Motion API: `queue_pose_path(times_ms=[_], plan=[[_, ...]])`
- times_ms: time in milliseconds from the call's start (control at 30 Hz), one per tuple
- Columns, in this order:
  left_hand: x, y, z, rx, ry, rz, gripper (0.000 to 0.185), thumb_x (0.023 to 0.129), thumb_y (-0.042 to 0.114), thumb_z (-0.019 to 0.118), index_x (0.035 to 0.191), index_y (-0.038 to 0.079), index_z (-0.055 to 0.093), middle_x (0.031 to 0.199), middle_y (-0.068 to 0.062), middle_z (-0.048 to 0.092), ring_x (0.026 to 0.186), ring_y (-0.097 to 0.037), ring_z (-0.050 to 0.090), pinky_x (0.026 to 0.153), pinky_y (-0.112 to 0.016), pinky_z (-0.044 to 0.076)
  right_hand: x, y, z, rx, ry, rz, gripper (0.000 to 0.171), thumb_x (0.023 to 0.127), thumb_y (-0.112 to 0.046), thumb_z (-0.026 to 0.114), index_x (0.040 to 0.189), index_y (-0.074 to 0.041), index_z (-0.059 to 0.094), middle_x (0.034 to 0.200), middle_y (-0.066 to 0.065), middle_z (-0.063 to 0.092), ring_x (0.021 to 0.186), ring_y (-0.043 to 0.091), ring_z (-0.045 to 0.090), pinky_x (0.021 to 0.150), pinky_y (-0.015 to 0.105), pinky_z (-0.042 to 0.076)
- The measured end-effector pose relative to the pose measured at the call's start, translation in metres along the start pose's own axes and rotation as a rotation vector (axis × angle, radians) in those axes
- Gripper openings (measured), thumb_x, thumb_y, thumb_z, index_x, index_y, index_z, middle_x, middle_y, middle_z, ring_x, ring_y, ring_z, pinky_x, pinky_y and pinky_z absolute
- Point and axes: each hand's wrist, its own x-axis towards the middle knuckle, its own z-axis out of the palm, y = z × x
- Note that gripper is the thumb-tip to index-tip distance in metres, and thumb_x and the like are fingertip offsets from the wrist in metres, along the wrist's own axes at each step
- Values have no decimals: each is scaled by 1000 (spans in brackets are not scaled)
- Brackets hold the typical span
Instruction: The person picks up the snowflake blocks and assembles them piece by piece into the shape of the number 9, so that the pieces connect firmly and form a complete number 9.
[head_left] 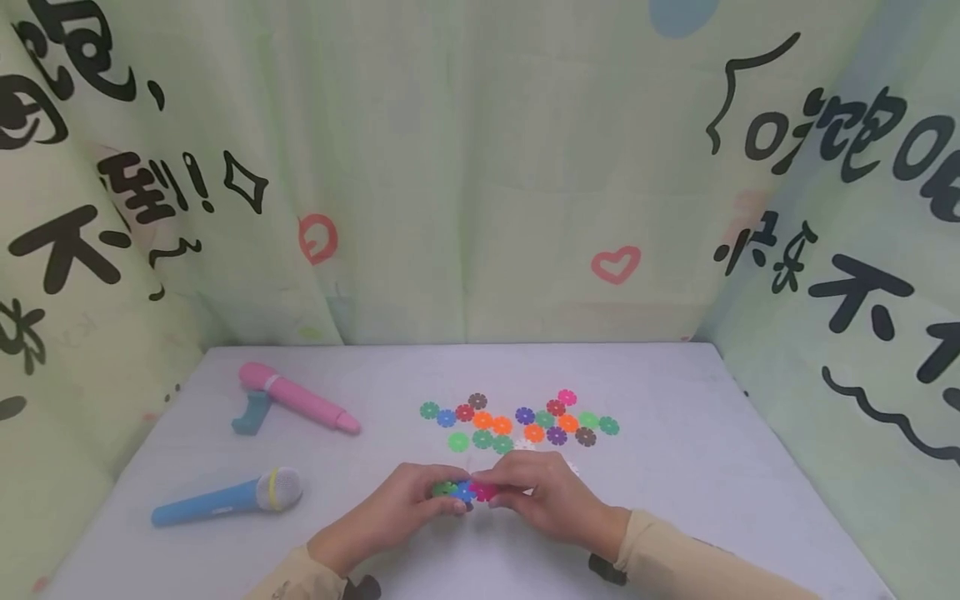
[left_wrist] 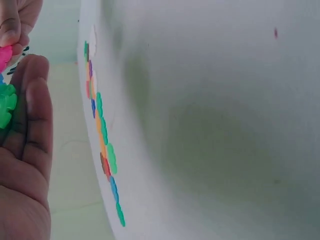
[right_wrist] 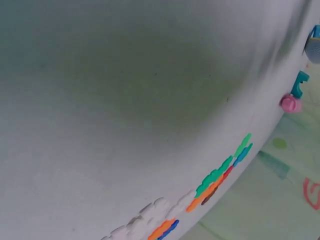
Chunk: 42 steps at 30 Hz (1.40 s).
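Observation:
Over the near middle of the table, both hands hold a short chain of plastic snowflake discs. My left hand (head_left: 416,502) grips the end with the green disc (head_left: 442,489), its thumb in front and fingers behind. A blue disc (head_left: 464,492) sits in the middle, and a dark disc shows just below it. With thumb and fingertips, my right hand (head_left: 546,493) pinches the pink disc (head_left: 483,492) at the other end. The left wrist view has the green disc (left_wrist: 7,107) against the left fingers; the right wrist view shows neither hand.
Several loose discs lie flat beyond the hands, including a teal disc (head_left: 483,438) and an orange disc (head_left: 534,433). White discs (head_left: 525,445) are partly hidden behind the right hand. To the left lie a blue toy microphone (head_left: 213,502), a pink microphone (head_left: 307,402) and a teal stand (head_left: 252,414).

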Motion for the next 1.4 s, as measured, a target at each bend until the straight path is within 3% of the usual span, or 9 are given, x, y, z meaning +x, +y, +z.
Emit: queue_pose_path(times_ms=[200,400,600,833,967,1133,1400], plan=[[5,1,5,144,-7,-6,41,93,32,73,132,24,65,127,14,63,122,-14,57,98,-43,48,-1,2,-1,8,-38,73,50,81,2,80,127,-13,68,111,-5,72,98,7,68,78,23,55],[9,4,7,226,-2,21,40,93,33,72,130,21,66,123,13,65,117,-11,59,97,-39,49,2,5,0,-13,-37,137,49,84,-3,79,128,-16,65,111,-5,71,96,6,68,78,23,55],[7,4,9,203,-2,-4,39,91,35,74,126,18,68,117,12,67,110,-10,62,93,-39,52,2,5,1,6,-27,212,47,84,-6,80,127,-15,66,104,-7,72,90,3,68,76,23,55],[7,5,10,205,38,-10,46,88,33,78,130,20,66,124,11,66,115,-12,62,93,-38,52,1,5,4,41,-7,253,42,83,-5,80,123,-12,68,105,-7,72,87,4,68,74,24,56],[7,4,11,263,73,27,41,84,28,82,122,19,71,114,12,68,104,-9,64,89,-33,53,1,5,6,36,0,271,41,83,-3,80,122,-8,68,102,-8,72,86,3,68,73,24,56],[6,3,12,246,76,39,42,82,31,83,121,21,71,106,15,66,94,-3,61,84,-27,53,1,5,7,43,5,303,39,84,-4,79,122,-9,69,99,-9,72,84,3,68,72,24,56],[2,2,11,244,99,37,54,84,25,82,135,17,63,127,6,65,104,-9,65,87,-30,54,0,14,-4,5,-75,385,40,87,-8,78,125,-12,67,98,-10,71,88,4,67,76,25,56]])
